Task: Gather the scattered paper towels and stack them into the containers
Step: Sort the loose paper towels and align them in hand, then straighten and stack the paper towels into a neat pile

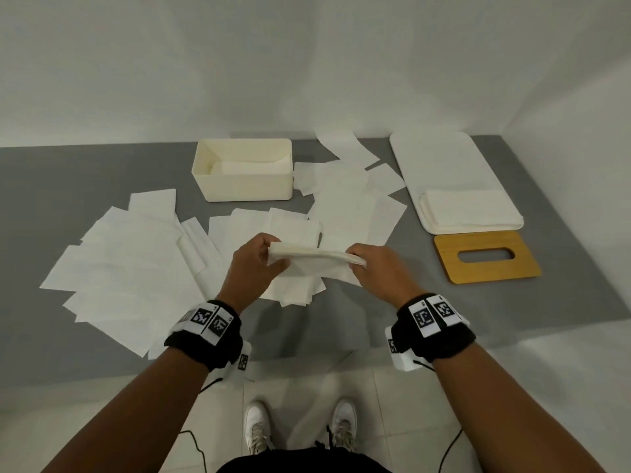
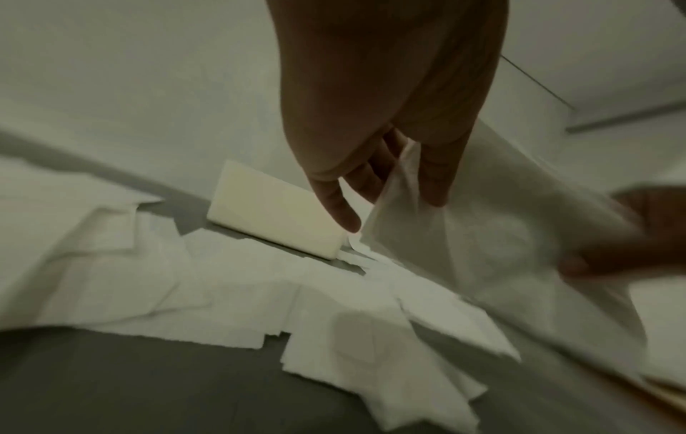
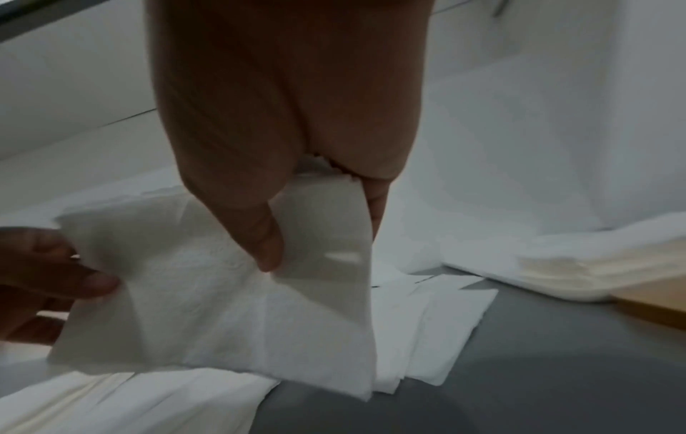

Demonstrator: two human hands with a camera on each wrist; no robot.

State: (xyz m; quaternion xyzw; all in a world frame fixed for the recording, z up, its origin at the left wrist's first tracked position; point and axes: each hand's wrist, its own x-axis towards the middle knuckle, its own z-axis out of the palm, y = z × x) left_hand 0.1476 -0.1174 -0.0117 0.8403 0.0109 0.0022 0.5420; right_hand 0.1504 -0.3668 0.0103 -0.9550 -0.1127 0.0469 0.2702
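A small bundle of white paper towels (image 1: 316, 257) is held above the near-middle of the grey tabletop (image 1: 512, 319), gripped at one end by the left hand (image 1: 257, 264) and at the other by the right hand (image 1: 372, 268). Both grips are closed on the bundle: in each wrist view the thumb is pressed against one face and the fingers against the other. Loose white paper towel sheets (image 1: 129, 268) are spread over the tabletop's left and middle parts, some overlapping. A cream rectangular open box (image 1: 244, 170), partly filled, stands toward the far edge; a shallow white tray (image 1: 440, 155) bearing a neat stack lies toward the far right corner, with a wooden slotted lid (image 1: 486, 257) just beside its near end.

The step in hand is judged to be squaring the bundle before it is stacked. It is best done with light, even pressure at both ends, the edges being tapped level so that no sheet slips or creases. The bundle should then be lowered flat into a container, its long side aligned with the container's walls. Much of the task appears to remain.
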